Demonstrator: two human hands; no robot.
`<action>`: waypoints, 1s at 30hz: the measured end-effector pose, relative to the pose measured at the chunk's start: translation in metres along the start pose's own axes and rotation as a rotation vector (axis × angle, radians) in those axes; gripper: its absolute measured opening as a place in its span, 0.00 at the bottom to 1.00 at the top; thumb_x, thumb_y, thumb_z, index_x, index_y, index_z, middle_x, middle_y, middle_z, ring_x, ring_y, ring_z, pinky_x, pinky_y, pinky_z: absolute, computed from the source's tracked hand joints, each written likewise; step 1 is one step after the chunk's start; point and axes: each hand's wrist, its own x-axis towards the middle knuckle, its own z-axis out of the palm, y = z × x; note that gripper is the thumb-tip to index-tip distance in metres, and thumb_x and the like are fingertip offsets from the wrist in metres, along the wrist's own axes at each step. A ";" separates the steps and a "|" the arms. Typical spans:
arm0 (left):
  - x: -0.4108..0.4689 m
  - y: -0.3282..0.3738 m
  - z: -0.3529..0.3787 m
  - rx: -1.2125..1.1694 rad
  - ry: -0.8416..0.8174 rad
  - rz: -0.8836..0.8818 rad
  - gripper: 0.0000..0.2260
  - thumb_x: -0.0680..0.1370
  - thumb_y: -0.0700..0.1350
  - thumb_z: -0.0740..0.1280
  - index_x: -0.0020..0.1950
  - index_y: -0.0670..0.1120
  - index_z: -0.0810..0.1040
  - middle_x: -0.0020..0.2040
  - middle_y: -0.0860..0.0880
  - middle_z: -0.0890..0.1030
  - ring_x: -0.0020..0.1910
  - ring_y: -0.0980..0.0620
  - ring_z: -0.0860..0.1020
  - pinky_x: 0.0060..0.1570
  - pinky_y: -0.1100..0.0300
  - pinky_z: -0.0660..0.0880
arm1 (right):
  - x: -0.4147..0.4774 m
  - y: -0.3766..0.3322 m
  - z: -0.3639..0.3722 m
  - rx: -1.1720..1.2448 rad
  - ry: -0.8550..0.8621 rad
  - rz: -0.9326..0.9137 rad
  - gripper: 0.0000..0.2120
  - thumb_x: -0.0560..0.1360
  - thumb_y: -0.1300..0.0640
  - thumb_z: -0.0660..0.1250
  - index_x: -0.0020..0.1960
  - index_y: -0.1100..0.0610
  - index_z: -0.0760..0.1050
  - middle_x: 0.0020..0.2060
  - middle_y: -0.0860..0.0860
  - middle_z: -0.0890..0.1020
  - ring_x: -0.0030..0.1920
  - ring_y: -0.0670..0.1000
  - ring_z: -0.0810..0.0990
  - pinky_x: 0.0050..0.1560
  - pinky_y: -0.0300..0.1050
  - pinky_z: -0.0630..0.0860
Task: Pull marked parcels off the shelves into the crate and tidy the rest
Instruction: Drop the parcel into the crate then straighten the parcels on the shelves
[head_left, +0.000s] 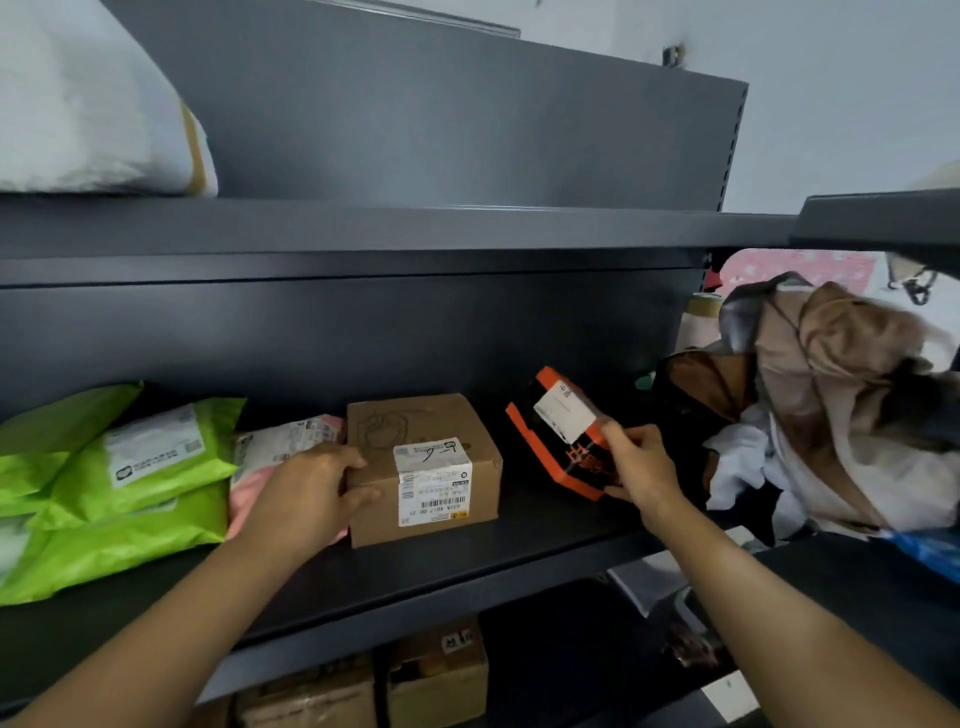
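On the middle shelf (524, 551), the left hand (306, 493) grips the cardboard box (431, 467) by its near-left corner mid-shelf while the right hand (639, 462) pinches the orange parcel (558, 436), tilted up toward the right end, apparently label-checking; next, lift out whichever is marked.

**Matt metal, dull card, shiny plastic**

The dark grey metal shelf (467, 566) has a smooth, matt painted finish. On it, the square brown cardboard box (415, 421) looks dull and slightly rough, with a smooth white paper label (434, 488) stuck over its top and front. To the left, the bright green plastic mailer bags (130, 483) are glossy and wrinkled. The pale pink plastic mailer (283, 441) beside them has a softer sheen. To the right, the orange-and-black box (550, 447) looks smooth and semi-glossy, whether card or plastic is unclear, and bears a matt white paper sticker (563, 413). Far right lies a crumpled heap of brown and white cloth (831, 395). Above, far left, the bulging white sack (78, 104) looks coarse and woven.
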 end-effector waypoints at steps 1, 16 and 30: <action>0.000 0.000 0.000 -0.025 0.000 -0.018 0.17 0.71 0.51 0.73 0.57 0.47 0.80 0.56 0.49 0.81 0.55 0.50 0.78 0.50 0.61 0.69 | 0.001 0.001 -0.001 0.018 0.000 0.012 0.20 0.72 0.42 0.65 0.55 0.54 0.68 0.54 0.55 0.76 0.53 0.55 0.77 0.47 0.52 0.80; -0.017 0.016 -0.002 -0.077 0.055 -0.094 0.18 0.74 0.51 0.71 0.61 0.48 0.78 0.56 0.50 0.81 0.54 0.53 0.78 0.46 0.69 0.65 | -0.021 0.009 0.020 -0.495 -0.047 -0.271 0.35 0.73 0.40 0.66 0.72 0.55 0.58 0.72 0.55 0.56 0.66 0.60 0.68 0.62 0.51 0.70; -0.018 0.014 0.005 -0.161 0.086 -0.121 0.18 0.72 0.48 0.73 0.60 0.45 0.79 0.54 0.45 0.81 0.52 0.48 0.78 0.51 0.61 0.72 | -0.022 0.000 0.019 -0.522 -0.097 -0.182 0.36 0.73 0.38 0.64 0.74 0.53 0.57 0.72 0.56 0.55 0.69 0.61 0.62 0.67 0.55 0.66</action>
